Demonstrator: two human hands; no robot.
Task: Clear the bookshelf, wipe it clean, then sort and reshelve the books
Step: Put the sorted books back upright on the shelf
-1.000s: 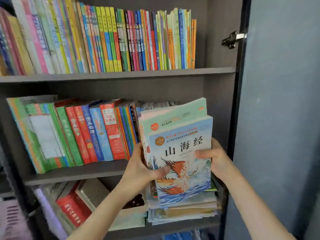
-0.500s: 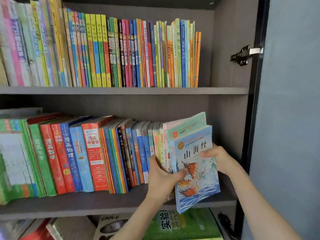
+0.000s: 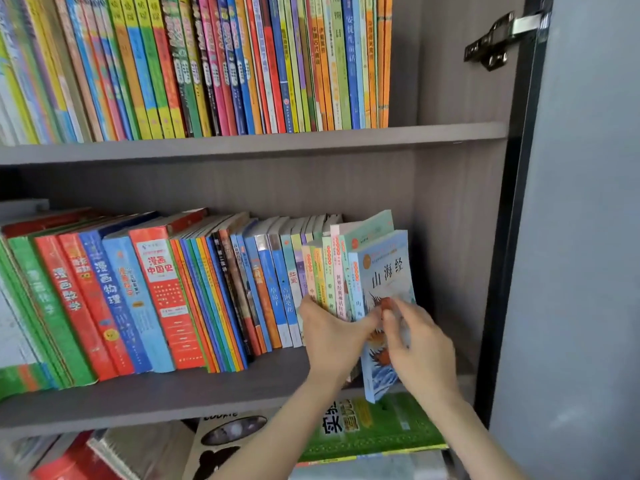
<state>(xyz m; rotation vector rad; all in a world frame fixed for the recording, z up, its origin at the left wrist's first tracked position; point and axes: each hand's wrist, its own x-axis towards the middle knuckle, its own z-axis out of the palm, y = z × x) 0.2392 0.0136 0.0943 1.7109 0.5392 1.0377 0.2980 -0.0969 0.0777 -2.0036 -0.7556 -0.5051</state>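
At the middle shelf's (image 3: 207, 393) right end, my left hand (image 3: 332, 337) is clamping its fingers round the upright book stack (image 3: 384, 271), which is overhanging the front edge. My right hand (image 3: 422, 355) is touching its cover, grip blurred.

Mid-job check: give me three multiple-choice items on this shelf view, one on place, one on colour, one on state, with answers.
1. Where is the held book bundle? A top shelf; B right end of the middle shelf; C lowest shelf.
2. Its front cover is mainly: A light blue; B red; C black.
3. Which hands touch the bundle? A left only; B neither; C both.
Answers: 1 B, it stands beside that shelf's upright books. 2 A, pale blue shows above the hands. 3 C, the left hand grips its left side, the right hand rests on the cover.
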